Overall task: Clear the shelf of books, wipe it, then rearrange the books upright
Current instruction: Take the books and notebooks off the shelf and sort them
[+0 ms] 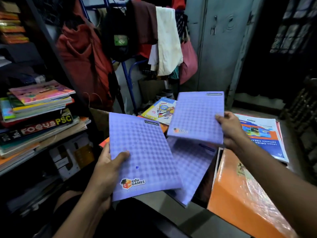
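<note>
My left hand (pixel 106 170) grips a purple "edu GAMES" notebook (pixel 144 158) by its left edge, thumb on the cover. My right hand (pixel 228 127) holds a second purple notebook (pixel 197 115) by its right edge, raised above a third purple notebook (pixel 190 167) that lies on the surface below. A stack of books (pixel 39 115) lies flat on the dark shelf (pixel 20 166) at the left, a black "FOCUS PSC" spine among them.
An orange book (pixel 240 191) lies at the lower right, with a blue-and-white origami book (pixel 262 134) beyond it. A cartoon-cover book (pixel 161 109) lies behind the notebooks. Clothes (pixel 120 36) hang on a blue rack at the back, beside a grey metal cupboard (pixel 219 48).
</note>
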Tool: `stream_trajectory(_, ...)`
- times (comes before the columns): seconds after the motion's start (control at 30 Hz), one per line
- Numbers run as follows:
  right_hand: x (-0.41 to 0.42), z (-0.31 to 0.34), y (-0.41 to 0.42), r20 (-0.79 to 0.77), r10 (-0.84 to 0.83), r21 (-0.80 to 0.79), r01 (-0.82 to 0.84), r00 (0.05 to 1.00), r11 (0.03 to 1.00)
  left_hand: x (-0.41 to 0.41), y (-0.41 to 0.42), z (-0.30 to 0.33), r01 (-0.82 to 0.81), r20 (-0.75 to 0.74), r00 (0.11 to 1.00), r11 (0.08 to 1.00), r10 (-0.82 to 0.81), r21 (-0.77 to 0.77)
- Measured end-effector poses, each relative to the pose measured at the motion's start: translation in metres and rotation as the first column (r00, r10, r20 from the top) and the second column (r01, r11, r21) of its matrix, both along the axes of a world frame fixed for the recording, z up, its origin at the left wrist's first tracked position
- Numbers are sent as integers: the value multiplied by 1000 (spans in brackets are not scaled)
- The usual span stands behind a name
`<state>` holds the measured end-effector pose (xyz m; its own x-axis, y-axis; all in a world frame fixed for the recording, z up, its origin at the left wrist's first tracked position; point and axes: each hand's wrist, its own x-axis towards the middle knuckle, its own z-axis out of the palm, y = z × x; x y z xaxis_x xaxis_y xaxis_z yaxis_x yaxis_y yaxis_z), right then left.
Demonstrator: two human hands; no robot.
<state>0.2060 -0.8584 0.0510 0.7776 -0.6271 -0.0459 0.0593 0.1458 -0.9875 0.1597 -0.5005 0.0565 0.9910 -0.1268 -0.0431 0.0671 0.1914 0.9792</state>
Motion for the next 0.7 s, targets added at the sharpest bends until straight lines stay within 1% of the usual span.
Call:
stream_trajectory(0.03, 13, -2, -13, 3, -61, -2, 61, 998, 998, 1, -1, 1, 8, -2, 1000, 1000, -8, 1)
stream_trajectory(0.1, 35, -13, -35, -44, -116, 2, 117, 992, 993, 3, -2, 3, 20, -2, 1000, 1000, -20, 1)
stream_trajectory(0.17, 52, -32, -54, -170, -115, -2, 117, 979, 993, 6, -2, 4, 26, 4, 1000, 1000, -26, 9)
stream_trajectory(0.23, 60, -51, -68, -318, -105, -82, 83, 942, 993, 9, -2, 5, 31, 3, 1000, 999, -31, 25)
stream_trajectory(0.27, 61, -57, -72, -367, -109, -119, 69, 924, 990, 10, -3, 6, 36, 1, 999, 999, -36, 32)
stream_trajectory(0.33, 63, -60, -70, -397, -137, -193, 64, 907, 979, 13, -4, 6, 37, -7, 999, 999, -36, 39)
stream_trajectory(0.43, 67, -58, -69, -400, -127, -238, 31, 908, 971, 18, -9, 6, 53, -9, 999, 998, -53, 41)
stream_trajectory(0.47, 67, -57, -69, -417, -147, -280, 27, 897, 960, 19, -11, 6, 62, -5, 998, 998, -61, 34)
stream_trajectory(0.5, 67, -55, -68, -437, -210, -386, 29, 875, 922, 20, -13, 6, 71, -2, 997, 997, -71, 27)
stream_trajectory(0.53, 66, -52, -64, -433, -294, -521, 29, 852, 853, 21, -16, 7, 77, 5, 997, 997, -77, 16)
stream_trajectory(0.57, 61, -44, -52, -382, -332, -610, 35, 862, 792, 22, -17, 9, 82, 12, 997, 997, -82, 0)
stream_trajectory(0.6, 52, -35, -33, -308, -280, -619, 33, 909, 785, 24, -18, 11, 87, 19, 996, 996, -87, -19)
stream_trajectory(0.63, 41, -25, -11, -242, -129, -530, -20, 962, 848, 26, -19, 13, 93, 28, 995, 995, -92, -34)
stream_trajectory(0.67, 25, -13, 18, -219, 114, -342, -186, 969, 921, 29, -19, 15, 99, 36, 995, 994, -98, -42)
stream_trajectory(0.7, 13, -6, 42, -206, 394, -148, -427, 896, 892, 32, -19, 17, 108, 42, 993, 993, -107, -44)
